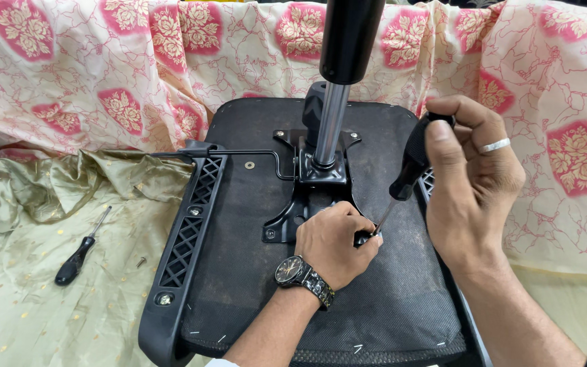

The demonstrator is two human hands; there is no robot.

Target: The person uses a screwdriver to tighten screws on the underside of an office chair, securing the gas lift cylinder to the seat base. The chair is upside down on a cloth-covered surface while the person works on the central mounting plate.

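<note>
Head cam, right hand (473, 180) fist closed round black screwdriver (409, 166) handle, tip down at seat underside (239, 272), left hand (334, 245) pinching shaft tip by metal bracket (287, 221), spare screwdriver (79, 253) on green cloth (49, 306) to the left.

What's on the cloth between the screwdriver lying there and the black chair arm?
In the head view, one small loose screw lies on the green cloth between the spare screwdriver and the black armrest. Otherwise that stretch is bare cloth.

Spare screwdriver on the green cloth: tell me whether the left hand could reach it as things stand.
Probably yes. The spare screwdriver lies in the open on the green cloth, left of the chair seat, nothing covering it. But the left hand is pressed at the other screwdriver's tip.
</note>
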